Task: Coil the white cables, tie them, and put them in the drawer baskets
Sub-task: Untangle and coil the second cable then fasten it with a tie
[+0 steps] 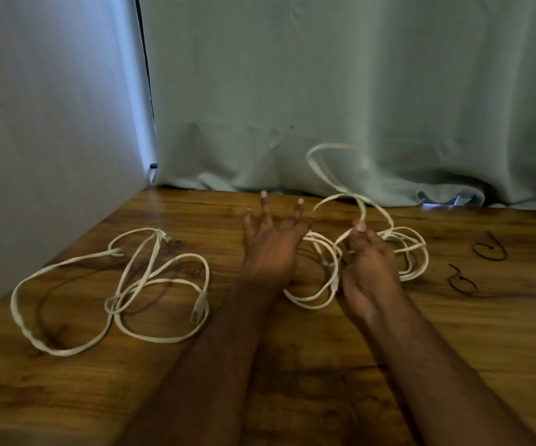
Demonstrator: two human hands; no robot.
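left hand (271, 249) spread open, holding nothing. right hand (369, 265) pinching the right cable (411, 249) mid-tabletop (292, 397), one loop lifted. left cable (115, 294) loose near left edge. ties (490, 249) toward right edge.

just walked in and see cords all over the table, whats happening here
A person is starting to gather up white cables on a wooden table. The right hand pinches a strand of the tangled cable in front of it and lifts a loop up off the table. The left hand is beside it with fingers spread, gripping nothing. A second white cable lies loose and untouched further left. Two black ties lie to the right, unused. No drawer baskets are in view.
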